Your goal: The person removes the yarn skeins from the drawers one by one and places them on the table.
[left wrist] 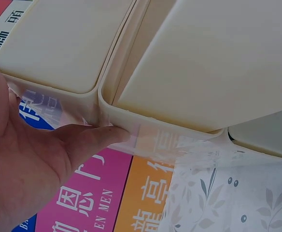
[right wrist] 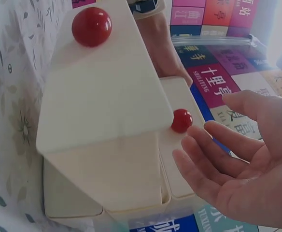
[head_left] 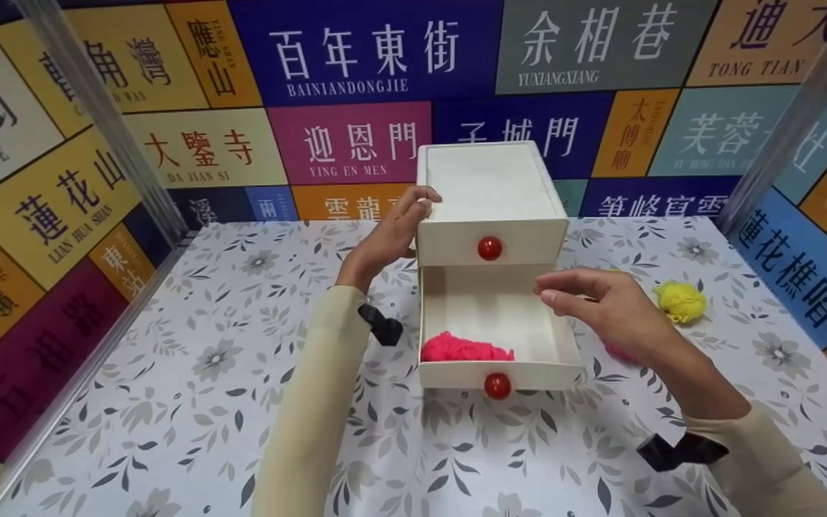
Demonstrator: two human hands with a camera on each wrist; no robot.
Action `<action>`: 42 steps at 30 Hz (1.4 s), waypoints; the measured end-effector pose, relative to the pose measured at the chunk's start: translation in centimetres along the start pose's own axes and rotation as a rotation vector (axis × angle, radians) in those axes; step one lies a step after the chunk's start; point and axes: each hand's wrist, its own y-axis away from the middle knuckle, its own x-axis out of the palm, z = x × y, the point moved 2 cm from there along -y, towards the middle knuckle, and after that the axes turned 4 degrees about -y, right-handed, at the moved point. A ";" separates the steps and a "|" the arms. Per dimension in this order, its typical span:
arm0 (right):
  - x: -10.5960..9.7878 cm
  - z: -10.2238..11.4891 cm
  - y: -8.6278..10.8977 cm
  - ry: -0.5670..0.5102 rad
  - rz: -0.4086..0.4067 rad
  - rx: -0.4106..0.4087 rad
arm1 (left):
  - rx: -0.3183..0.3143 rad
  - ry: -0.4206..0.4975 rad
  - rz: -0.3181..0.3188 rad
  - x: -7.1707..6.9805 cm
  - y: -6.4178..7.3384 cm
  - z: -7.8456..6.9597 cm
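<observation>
A small white drawer cabinet (head_left: 485,179) with red round knobs stands on the table. Its lower drawer (head_left: 449,375) is pulled out, and a bundle of pink yarn (head_left: 464,348) lies inside near the front left. The upper drawer (head_left: 449,244) is closed. My left hand (head_left: 392,233) grips the cabinet's upper left edge, fingers over the top; in the left wrist view its thumb lies along the side wall. Above the right side of the pulled-out drawer, my right hand (head_left: 607,305) hovers with relaxed fingers and holds nothing. The right wrist view shows its fingers (right wrist: 213,154) apart from the upper knob (right wrist: 181,121).
Right of the cabinet lies a yellow yarn ball (head_left: 680,301). A pink item (head_left: 622,352) is mostly hidden behind the right forearm. The table (head_left: 241,373) has a leaf-patterned cover, and colourful sign panels (head_left: 363,50) stand behind it.
</observation>
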 end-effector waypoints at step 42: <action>7.8 1.2 -3.0 0.140 0.323 -0.009 | 0.016 0.003 0.014 -0.1 0.1 -0.1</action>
